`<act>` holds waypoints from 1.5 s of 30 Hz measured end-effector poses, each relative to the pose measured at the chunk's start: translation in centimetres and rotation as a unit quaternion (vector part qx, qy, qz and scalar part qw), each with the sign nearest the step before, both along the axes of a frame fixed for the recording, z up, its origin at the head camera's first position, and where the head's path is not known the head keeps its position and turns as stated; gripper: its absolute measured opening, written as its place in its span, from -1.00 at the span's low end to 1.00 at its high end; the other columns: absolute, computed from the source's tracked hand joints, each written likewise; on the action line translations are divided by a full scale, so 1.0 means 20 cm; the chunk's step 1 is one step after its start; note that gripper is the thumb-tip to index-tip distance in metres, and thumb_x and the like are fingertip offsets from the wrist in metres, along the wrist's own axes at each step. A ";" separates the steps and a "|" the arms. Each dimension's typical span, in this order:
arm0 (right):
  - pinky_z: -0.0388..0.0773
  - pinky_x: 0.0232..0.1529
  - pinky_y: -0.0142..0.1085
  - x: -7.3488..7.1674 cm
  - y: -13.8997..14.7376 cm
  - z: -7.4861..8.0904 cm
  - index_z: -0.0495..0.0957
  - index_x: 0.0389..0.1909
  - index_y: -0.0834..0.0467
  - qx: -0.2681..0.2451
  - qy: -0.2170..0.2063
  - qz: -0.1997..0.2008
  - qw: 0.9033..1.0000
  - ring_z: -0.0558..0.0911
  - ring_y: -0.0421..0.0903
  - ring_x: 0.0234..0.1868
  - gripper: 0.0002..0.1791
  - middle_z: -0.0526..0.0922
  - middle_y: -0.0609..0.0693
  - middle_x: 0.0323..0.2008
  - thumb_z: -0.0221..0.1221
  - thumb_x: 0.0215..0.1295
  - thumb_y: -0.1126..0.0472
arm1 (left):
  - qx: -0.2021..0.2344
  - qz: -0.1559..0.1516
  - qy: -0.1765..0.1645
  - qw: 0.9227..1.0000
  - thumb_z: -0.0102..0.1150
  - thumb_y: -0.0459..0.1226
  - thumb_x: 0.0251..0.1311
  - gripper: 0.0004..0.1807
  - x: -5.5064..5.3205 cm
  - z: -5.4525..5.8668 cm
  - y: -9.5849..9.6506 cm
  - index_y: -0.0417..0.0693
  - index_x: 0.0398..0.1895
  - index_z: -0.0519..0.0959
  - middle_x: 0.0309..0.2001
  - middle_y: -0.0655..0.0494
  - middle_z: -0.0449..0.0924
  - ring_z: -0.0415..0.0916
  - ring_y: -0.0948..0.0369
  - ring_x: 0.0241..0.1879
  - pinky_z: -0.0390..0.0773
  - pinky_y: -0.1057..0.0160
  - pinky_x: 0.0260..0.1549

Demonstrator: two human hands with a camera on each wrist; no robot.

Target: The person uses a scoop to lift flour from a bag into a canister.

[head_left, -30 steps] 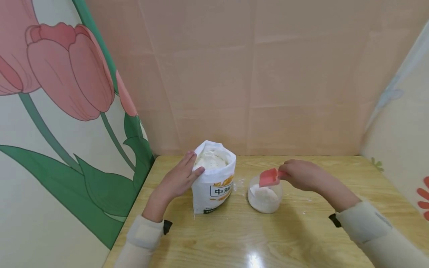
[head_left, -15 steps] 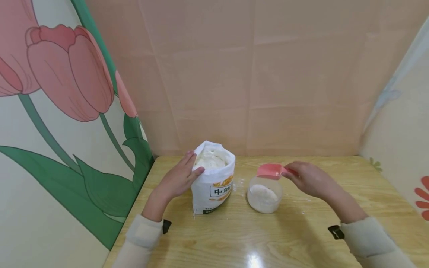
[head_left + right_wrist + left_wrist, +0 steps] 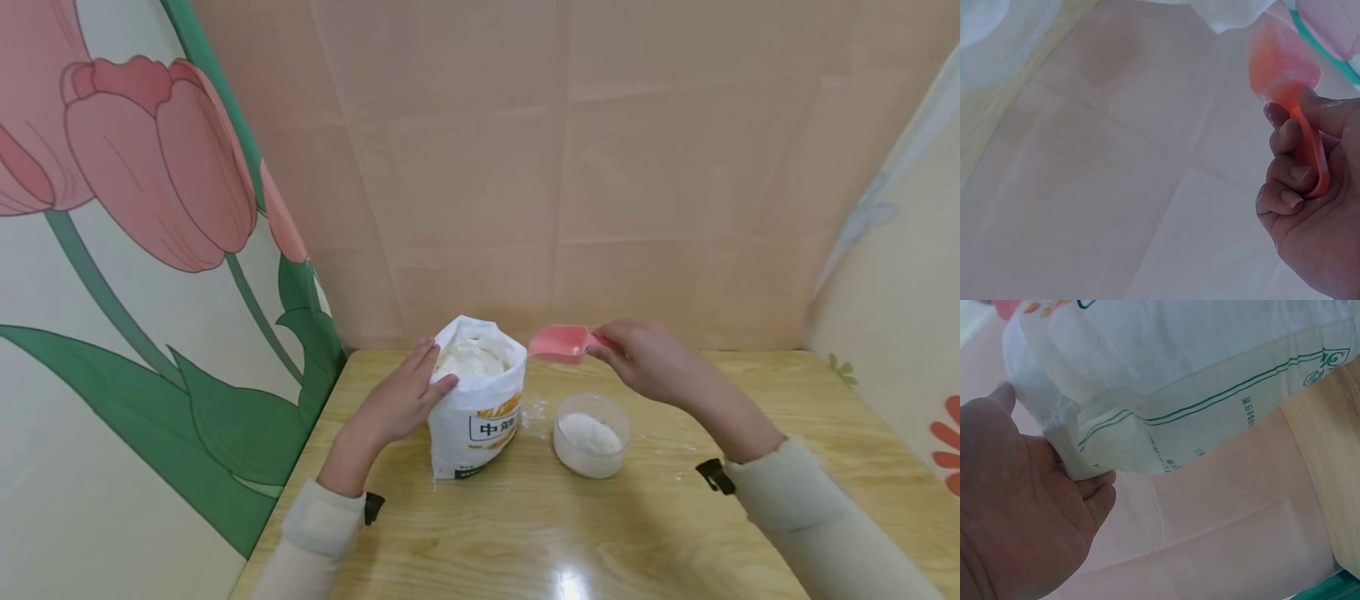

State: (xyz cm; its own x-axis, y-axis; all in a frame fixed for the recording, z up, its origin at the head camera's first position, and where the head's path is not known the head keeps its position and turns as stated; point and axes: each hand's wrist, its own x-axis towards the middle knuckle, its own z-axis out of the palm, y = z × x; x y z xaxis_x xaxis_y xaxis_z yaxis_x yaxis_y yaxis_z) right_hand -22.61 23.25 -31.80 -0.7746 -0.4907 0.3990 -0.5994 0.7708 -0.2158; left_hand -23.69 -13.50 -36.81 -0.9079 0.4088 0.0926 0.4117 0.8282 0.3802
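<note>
A white flour bag (image 3: 480,425) with an orange wheat print stands upright, its mouth wide and pale flour (image 3: 474,360) showing inside. My left hand (image 3: 397,396) holds the bag's left rim, thumb at the front and fingers along the far side. In the left wrist view, that hand (image 3: 1035,500) is at the bag's (image 3: 1147,381) edge. My right hand (image 3: 648,360) grips a pink scoop (image 3: 561,343) by its handle, fingers curled round it in the right wrist view (image 3: 1310,169). The scoop's tip is close by the bag's right rim. Below it sits a clear round bowl (image 3: 592,462) containing flour.
The wooden table (image 3: 465,542) has spilled flour (image 3: 534,412) between bag and bowl, with more specks to the bowl's right. A pinkish-beige cloth (image 3: 562,167) hangs behind the table. A tulip-printed panel (image 3: 150,333) borders the left side.
My right hand has raised the scoop out from over the bowl, levelled it and carried it left and up toward the bag's mouth. My left hand and the bag have stayed put.
</note>
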 end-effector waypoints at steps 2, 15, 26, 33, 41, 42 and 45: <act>0.61 -0.19 0.00 -0.01 -0.05 0.03 0.69 -0.12 0.22 0.011 -0.003 0.005 1.000 0.63 -0.07 -0.32 -0.75 0.69 -0.04 -0.34 0.22 0.45 0.09 | 0.000 0.000 0.001 1.000 -0.51 0.41 0.41 0.03 0.00 0.00 0.00 -0.20 0.62 -0.08 0.64 -0.09 -0.17 -0.29 0.07 0.62 -0.04 -0.01 0.53; 0.56 -0.26 -0.15 -0.10 -0.30 0.08 0.67 -0.22 0.17 0.051 -0.025 0.030 0.998 0.57 -0.10 -0.36 -0.79 0.64 -0.05 -0.35 0.21 0.46 0.09 | -0.003 0.008 -0.014 1.000 -0.45 0.35 0.47 -0.05 0.01 0.01 0.01 -0.14 0.63 -0.10 0.65 -0.01 -0.21 -0.31 0.11 0.62 -0.04 0.01 0.54; 0.62 -0.15 -0.03 -0.17 -0.51 0.11 0.68 -0.26 0.07 0.159 -0.055 0.031 0.985 0.66 0.05 -0.20 -0.81 0.67 0.01 -0.26 0.16 0.47 0.09 | -0.002 0.006 -0.013 1.000 -0.43 0.35 0.46 -0.04 0.01 0.01 0.01 -0.14 0.63 -0.09 0.65 -0.02 -0.19 -0.30 0.10 0.62 -0.02 0.00 0.53; 0.55 -0.33 -0.15 -0.26 -0.63 0.09 0.64 -0.39 0.09 0.203 -0.063 0.044 0.976 0.57 -0.03 -0.37 -0.81 0.62 -0.02 -0.39 0.20 0.41 0.11 | 0.005 0.002 -0.013 1.000 -0.38 0.32 0.48 -0.07 0.01 0.02 0.00 -0.14 0.63 -0.07 0.65 -0.02 -0.19 -0.29 0.09 0.62 -0.02 -0.01 0.53; 0.58 -0.27 -0.19 -0.35 -0.80 0.04 0.64 -0.31 0.08 0.256 -0.102 0.032 0.961 0.56 -0.08 -0.37 -0.87 0.63 -0.06 -0.40 0.24 0.37 0.11 | 0.006 -0.004 -0.010 1.000 -0.39 0.37 0.44 -0.03 0.00 0.01 -0.02 -0.13 0.63 -0.04 0.65 0.00 -0.18 -0.28 0.10 0.62 0.01 -0.01 0.52; 0.60 -0.24 -0.19 -0.35 -0.83 0.03 0.65 -0.29 0.08 0.259 -0.106 0.034 0.959 0.57 -0.09 -0.35 -0.87 0.65 -0.06 -0.38 0.24 0.37 0.11 | 0.007 -0.006 -0.011 1.000 -0.39 0.38 0.43 -0.03 0.00 0.01 -0.02 -0.13 0.63 -0.04 0.65 0.00 -0.18 -0.28 0.11 0.62 0.01 -0.02 0.52; 0.61 -0.18 -0.21 -0.36 -0.89 0.03 0.67 -0.22 0.08 0.253 -0.134 0.031 0.958 0.59 -0.11 -0.30 -0.86 0.67 -0.05 -0.28 0.25 0.40 0.09 | 0.007 -0.008 -0.014 1.000 -0.40 0.40 0.41 -0.01 0.00 0.01 -0.02 -0.11 0.63 -0.03 0.65 0.01 -0.20 -0.29 0.13 0.62 0.00 -0.01 0.52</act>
State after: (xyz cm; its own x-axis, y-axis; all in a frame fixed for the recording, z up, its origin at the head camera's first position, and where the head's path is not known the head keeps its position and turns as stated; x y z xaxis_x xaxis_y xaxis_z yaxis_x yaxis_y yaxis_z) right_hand -29.79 5.51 -31.27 -0.7788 -0.6173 -0.1115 -0.6230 0.7818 0.0236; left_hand -23.65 -13.93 -36.62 -0.9038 0.4216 0.0731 0.4135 0.8165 0.4028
